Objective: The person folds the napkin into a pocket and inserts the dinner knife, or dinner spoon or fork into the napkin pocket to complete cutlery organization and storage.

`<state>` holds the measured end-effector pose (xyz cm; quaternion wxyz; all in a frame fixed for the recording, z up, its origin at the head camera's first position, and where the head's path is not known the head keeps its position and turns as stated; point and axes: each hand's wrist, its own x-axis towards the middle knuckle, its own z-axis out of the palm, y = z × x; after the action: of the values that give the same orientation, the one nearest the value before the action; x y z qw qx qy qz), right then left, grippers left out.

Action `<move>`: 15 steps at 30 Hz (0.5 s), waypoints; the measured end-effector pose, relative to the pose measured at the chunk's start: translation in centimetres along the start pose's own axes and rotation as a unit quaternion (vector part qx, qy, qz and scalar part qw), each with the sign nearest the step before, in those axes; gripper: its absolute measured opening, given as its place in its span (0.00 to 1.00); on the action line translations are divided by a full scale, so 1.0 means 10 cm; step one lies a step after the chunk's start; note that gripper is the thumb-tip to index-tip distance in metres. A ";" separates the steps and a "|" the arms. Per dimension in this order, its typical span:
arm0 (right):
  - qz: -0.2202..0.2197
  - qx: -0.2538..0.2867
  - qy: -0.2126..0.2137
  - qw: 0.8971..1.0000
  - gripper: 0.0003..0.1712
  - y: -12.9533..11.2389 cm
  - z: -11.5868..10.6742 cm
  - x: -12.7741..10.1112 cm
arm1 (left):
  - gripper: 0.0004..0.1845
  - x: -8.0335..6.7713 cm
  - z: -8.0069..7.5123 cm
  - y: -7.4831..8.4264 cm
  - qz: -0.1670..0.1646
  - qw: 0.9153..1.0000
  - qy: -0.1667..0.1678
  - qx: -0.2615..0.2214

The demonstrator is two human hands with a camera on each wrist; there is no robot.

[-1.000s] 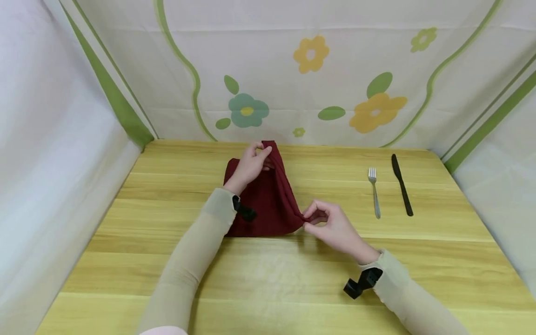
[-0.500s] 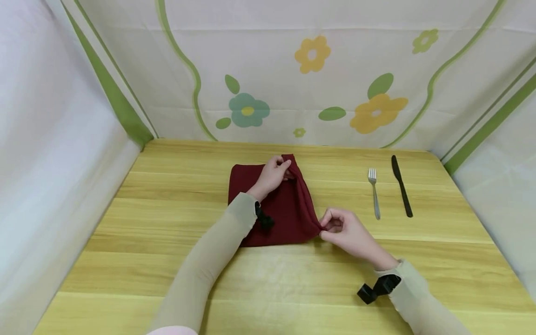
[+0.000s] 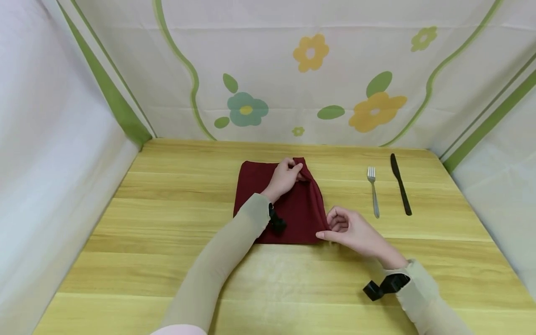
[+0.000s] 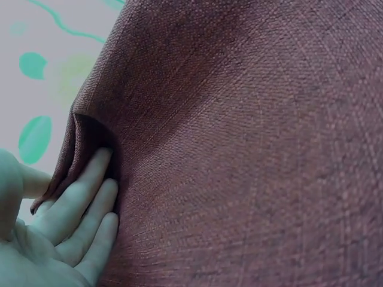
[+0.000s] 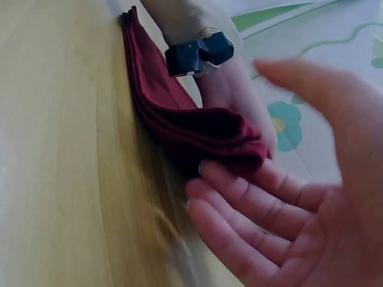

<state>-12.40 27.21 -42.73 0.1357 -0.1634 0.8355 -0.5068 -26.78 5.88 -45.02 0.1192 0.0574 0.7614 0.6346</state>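
A dark red cloth napkin (image 3: 257,181), folded in layers, lies on the wooden table with its right edge turned up into a roll. At the far end of that roll, my left hand (image 3: 286,177) pinches the cloth between thumb and fingers. The left wrist view shows the fingers (image 4: 90,185) tucked inside the fold, thumb on the outer side. My right hand (image 3: 353,232) is at the near right corner. In the right wrist view its fingertips touch the rolled layers (image 5: 239,143) from below, while the thumb (image 5: 311,84) stands well away from the cloth.
To the right of the napkin lie a silver fork (image 3: 374,193) and a black knife (image 3: 400,184), roughly side by side. A white curtain (image 3: 272,56) with printed flowers hangs behind the table (image 3: 167,186), and white cloth walls flank both sides.
Both hands and the napkin have moved to the right, and the raised far end has come down lower. My right hand has let go of its pinch, thumb now parted from the fingers.
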 end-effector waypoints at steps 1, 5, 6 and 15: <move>0.006 -0.002 0.005 1.000 0.18 -0.01 0.00 0.00 | 0.10 0.00 0.01 0.00 -0.001 1.000 0.001 0.003; 0.021 -0.007 0.014 1.000 0.17 0.01 -0.05 -0.02 | 0.10 0.01 0.05 -0.01 -0.002 1.000 0.003 -0.003; 0.024 -0.009 0.016 1.000 0.17 0.02 -0.07 -0.03 | 0.10 0.01 0.06 -0.01 -0.003 1.000 0.002 -0.007; 0.053 -0.015 -0.030 0.998 0.15 0.09 -0.24 -0.11 | 0.14 0.00 0.08 0.00 0.005 0.999 -0.035 -0.026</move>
<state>-12.50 30.02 -42.40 0.1853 -0.1361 0.8462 -0.4807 -26.62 6.67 -45.18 0.1445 0.0801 0.7396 0.6524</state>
